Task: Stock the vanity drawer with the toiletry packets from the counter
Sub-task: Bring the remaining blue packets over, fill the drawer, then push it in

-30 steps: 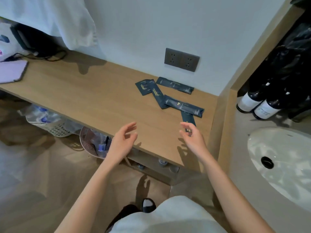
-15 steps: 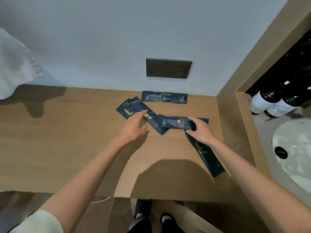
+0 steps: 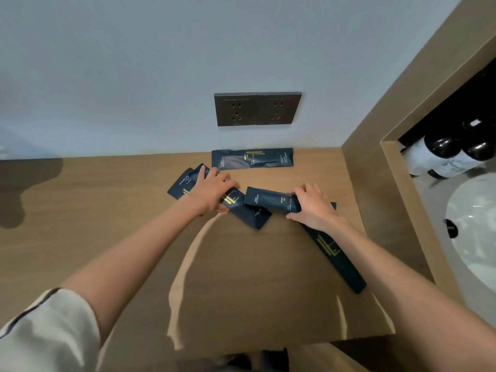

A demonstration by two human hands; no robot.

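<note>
A light brown wooden counter (image 3: 107, 224) holds several flat navy toiletry packets with gold print (image 3: 252, 159), scattered near the wall, probably waiting to be gathered. The left hand (image 3: 212, 191) curls around a slanted packet (image 3: 249, 214) that runs beneath its palm. The right hand (image 3: 312, 208) pinches a short packet (image 3: 268, 201), which juts leftward past the fingers.
</note>
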